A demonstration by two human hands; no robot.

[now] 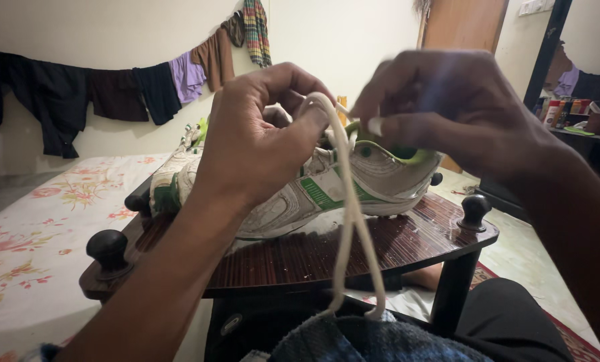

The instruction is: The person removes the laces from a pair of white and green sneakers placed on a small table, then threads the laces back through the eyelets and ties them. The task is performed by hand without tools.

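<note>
A white sports shoe with green trim [300, 194] lies on a dark wooden shelf board [353, 251] with round knobs. A second white and green shoe [169, 177] sits behind it at the left. My left hand [256, 144] pinches a cream shoelace [350, 221] above the shoe; the lace hangs down in a long loop to my lap. Just above the shoe's green collar, my right hand [447, 110] grips the lace's white tip with its fingertips.
A bed with a floral sheet [38, 234] lies at the left. Clothes hang on a line [112, 90] along the wall. A wooden door [464, 23] and a dark cabinet with bottles [571, 107] stand at the right. A patterned rug [508, 281] covers the floor.
</note>
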